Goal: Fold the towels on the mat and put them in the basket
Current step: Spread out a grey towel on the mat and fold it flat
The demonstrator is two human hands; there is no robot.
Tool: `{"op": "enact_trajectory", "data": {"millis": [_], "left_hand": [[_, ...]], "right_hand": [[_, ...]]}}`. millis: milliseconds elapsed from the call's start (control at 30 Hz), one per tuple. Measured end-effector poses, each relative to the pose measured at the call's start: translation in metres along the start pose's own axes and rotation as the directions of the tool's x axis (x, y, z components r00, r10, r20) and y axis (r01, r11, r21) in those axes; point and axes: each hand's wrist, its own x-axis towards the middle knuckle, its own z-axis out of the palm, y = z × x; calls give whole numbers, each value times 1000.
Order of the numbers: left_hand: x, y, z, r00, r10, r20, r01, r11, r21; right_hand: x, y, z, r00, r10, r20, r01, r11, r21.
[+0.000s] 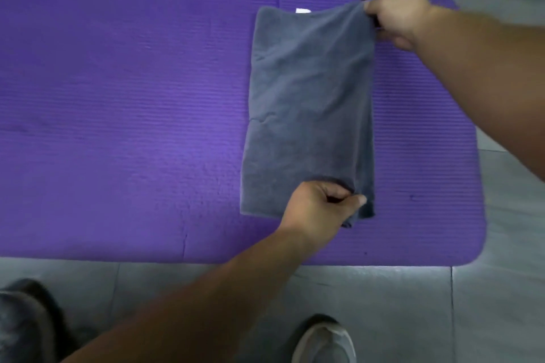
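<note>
Towel: grey terry towel (306, 103), folded into a long narrow strip, lies on the right part of the purple ribbed foam mat (118, 97), long axis running away from the person; left side and middle lie flat, right long edge is lifted off the mat
Left hand: left hand (318, 206) at the towel's near right corner; thumb and curled fingers pinch the stacked layers there
Right hand: right hand (398, 12) at the far right corner; fingers pinch the cloth and hold it raised, so the edge between the two hands hangs fairly taut
Tag: small white tag (303, 11) shows at the towel's far edge, partly covered
Basket: not in view
Surroundings: mat lies on a grey tiled floor (486, 318); toe of a grey shoe (324, 342) at the bottom of the view
Step in hand (judgement): lengthwise fold, right edge to be carried over toward the left edge
Progress (judgement): one towel partly folded, none seen stowed
Method: move both corners together at equal height; hold light tension between the hands so the middle does not belly; land the carried edge flush on the left edge, then smooth with flat palms
Risk: near-corner layers look bunched; if one slips from the pinch, the fold comes out skewed
</note>
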Motion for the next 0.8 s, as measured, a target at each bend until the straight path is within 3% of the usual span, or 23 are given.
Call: {"op": "enact_trajectory", "data": {"millis": [200,400,533,600,700,767,800], "left_hand": [[8,-5,28,991,-26,-132,39,994,100],[2,3,52,988,68,-137,-27,958,285],[13,3,55,990,22,-140,39,909,416],[23,8,37,979,94,-182,2,884,467],[51,29,-17,855,382,-350,-142,823,550],[78,47,-63,758,443,-479,-72,786,613],[91,58,-86,743,400,-537,8,797,604]], "right_hand": [[13,24,-2,993,-11,-118,22,996,91],[32,29,-1,982,-12,-190,36,992,120],[29,37,5,997,-25,-68,20,997,-68],[20,41,3,994,-84,-64,70,976,-205],[-3,55,2,984,-102,-144,57,956,-287],[-25,69,3,982,-50,-184,-2,962,-272],[-34,77,3,982,-6,-188,-44,965,-258]]}}
